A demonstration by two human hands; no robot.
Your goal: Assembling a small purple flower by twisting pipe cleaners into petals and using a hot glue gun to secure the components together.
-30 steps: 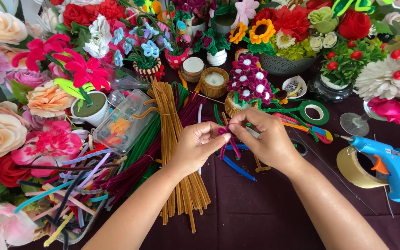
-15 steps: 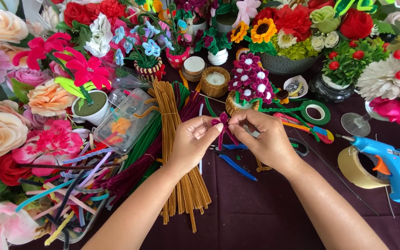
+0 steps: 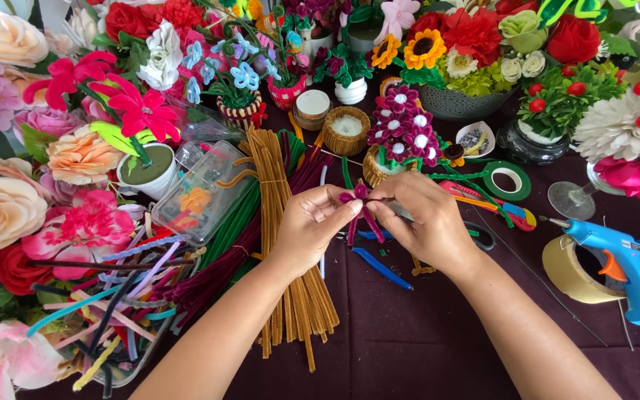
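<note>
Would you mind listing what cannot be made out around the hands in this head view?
- Head view: how the maroon pipe cleaner piece is bent, since the left hand and right hand cover most of it.
- Head view: the scissors, mostly hidden behind the right hand.
- Head view: the glue gun cord, cut off by the lower right edge.
- Head view: the small dish contents, too small to tell.

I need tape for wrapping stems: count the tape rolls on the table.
2. A green tape roll lies flat beyond the right hand; a wider tan tape roll sits beside the blue glue gun. The flowers may hide others.
</note>
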